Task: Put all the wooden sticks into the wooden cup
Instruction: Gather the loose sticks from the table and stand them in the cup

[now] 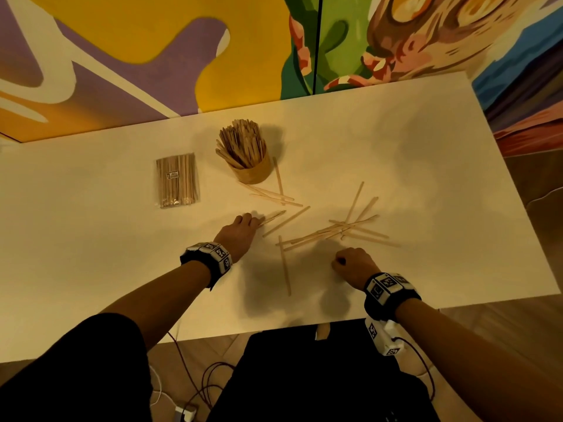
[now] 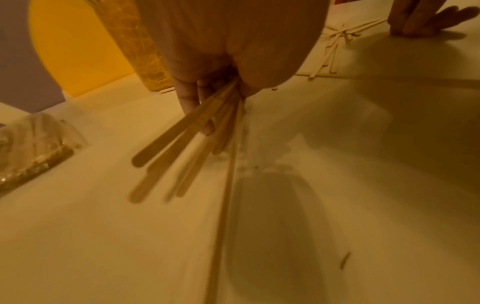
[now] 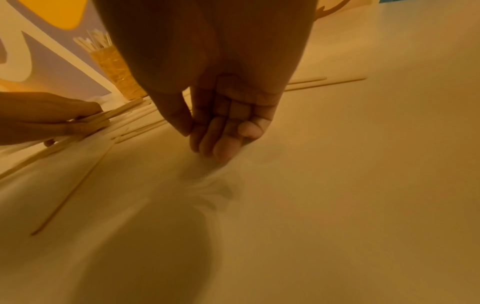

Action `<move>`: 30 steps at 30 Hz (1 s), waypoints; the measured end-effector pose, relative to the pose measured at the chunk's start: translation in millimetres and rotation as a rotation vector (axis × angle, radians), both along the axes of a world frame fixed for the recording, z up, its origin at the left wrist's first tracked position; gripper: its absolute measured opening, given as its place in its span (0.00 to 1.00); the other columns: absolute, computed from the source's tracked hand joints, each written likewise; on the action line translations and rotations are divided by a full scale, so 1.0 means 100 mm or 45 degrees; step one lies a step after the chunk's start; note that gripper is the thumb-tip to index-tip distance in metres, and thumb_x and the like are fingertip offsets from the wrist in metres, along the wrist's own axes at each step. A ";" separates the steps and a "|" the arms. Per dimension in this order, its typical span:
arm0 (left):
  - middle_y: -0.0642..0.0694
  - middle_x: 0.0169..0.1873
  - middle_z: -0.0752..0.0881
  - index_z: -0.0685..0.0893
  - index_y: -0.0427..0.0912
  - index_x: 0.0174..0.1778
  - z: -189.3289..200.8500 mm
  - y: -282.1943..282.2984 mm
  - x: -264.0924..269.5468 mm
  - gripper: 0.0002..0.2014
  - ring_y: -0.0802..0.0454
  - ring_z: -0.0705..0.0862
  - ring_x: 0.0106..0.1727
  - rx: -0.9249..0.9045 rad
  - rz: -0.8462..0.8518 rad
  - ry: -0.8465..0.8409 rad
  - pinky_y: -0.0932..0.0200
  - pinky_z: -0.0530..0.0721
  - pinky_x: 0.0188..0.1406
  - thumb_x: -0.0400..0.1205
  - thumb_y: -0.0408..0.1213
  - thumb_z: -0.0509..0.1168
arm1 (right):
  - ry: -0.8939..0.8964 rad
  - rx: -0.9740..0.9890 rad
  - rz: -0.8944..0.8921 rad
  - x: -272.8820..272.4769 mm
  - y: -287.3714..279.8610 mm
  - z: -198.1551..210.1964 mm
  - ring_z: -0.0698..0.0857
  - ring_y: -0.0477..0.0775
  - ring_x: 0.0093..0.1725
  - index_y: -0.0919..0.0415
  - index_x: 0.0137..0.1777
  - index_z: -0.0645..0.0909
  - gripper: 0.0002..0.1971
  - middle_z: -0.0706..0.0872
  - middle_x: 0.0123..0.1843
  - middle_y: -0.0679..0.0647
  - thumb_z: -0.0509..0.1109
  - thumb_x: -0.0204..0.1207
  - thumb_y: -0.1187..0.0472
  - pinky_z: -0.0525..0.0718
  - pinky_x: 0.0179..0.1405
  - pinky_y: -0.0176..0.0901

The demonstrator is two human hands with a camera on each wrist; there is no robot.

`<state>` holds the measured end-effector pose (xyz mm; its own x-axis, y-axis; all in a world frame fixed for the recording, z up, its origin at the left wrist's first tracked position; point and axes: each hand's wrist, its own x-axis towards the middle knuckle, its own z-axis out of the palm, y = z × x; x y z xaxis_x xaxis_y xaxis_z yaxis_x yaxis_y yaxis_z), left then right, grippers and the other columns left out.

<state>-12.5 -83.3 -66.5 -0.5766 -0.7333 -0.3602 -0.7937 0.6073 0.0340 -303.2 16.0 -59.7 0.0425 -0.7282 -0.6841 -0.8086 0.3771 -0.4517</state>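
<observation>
The wooden cup [image 1: 256, 173], crammed with upright sticks, stands at the back middle of the white table [image 1: 441, 178]; the right wrist view shows this cup [image 3: 116, 67] too. My left hand [image 1: 242, 228] rests on the table in front of the cup and grips a small bundle of sticks [image 2: 166, 148], which fans out past the fingers [image 2: 187, 102]. Several loose sticks [image 1: 344, 229] lie crossed in a pile to the right. One stick [image 1: 285, 266] lies alone between my hands. My right hand [image 1: 350, 263] sits just below the pile, its fingers [image 3: 226, 144] curled and holding nothing.
A sealed clear packet of sticks [image 1: 176, 179] lies left of the cup. A few more loose sticks [image 1: 274, 194] lie just in front of the cup. A painted wall runs behind the table. The table's near edge is close below my wrists.
</observation>
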 end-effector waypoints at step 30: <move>0.51 0.30 0.75 0.76 0.45 0.42 0.75 0.39 -0.11 0.12 0.63 0.70 0.23 1.072 0.803 0.890 0.72 0.68 0.21 0.89 0.44 0.55 | -0.745 -0.086 -0.677 0.57 -0.71 0.58 0.85 0.59 0.30 0.64 0.54 0.83 0.20 0.89 0.38 0.63 0.57 0.86 0.48 0.73 0.27 0.42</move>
